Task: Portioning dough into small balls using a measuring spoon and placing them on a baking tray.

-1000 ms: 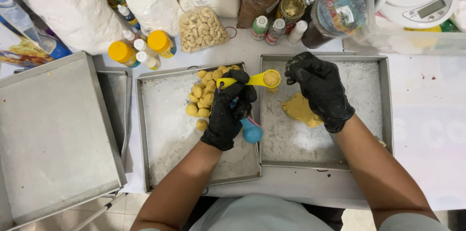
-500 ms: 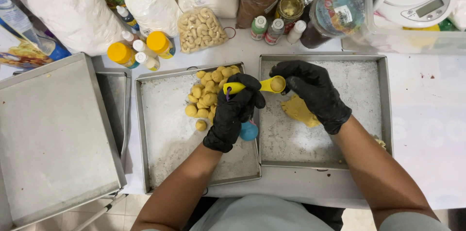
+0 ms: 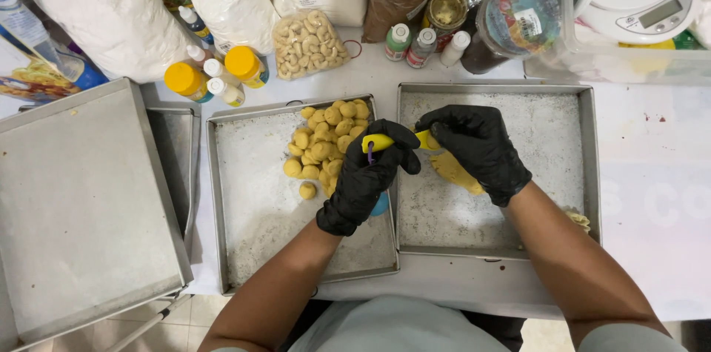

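Head view: your left hand [image 3: 368, 178] grips the yellow scoop [image 3: 391, 142] over the seam between both floured trays, steadying it while your right hand [image 3: 474, 146] closes fingers on its bowl, above the dough slab [image 3: 453, 171]. Beyond, dough balls [image 3: 326, 145] cluster, then cashews [image 3: 311, 42].

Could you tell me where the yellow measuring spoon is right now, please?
In the head view, the yellow measuring spoon is near the centre, gripped by the left hand, its far end under the right hand, beside the dough balls.
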